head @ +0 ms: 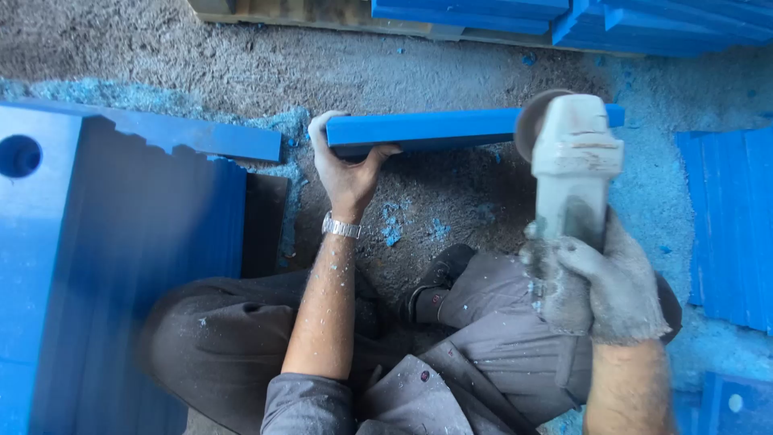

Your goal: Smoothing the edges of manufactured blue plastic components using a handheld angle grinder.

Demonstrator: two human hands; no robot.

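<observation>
My left hand (346,165) grips the left end of a long blue plastic strip (435,129), held level above the gritty floor; a metal watch sits on that wrist. My right hand (608,290), in a dusty grey glove, holds a grey angle grinder (573,165) upright. Its dark disc (531,121) touches the strip's upper edge near the right end. I am crouched, with grey trousers and a black shoe (439,282) below the strip.
A large stack of blue plastic pieces (97,258) stands at the left, one with a round hole. More blue strips lie at the right (729,225) and on a pallet at the top (564,16). Blue shavings (394,229) litter the floor.
</observation>
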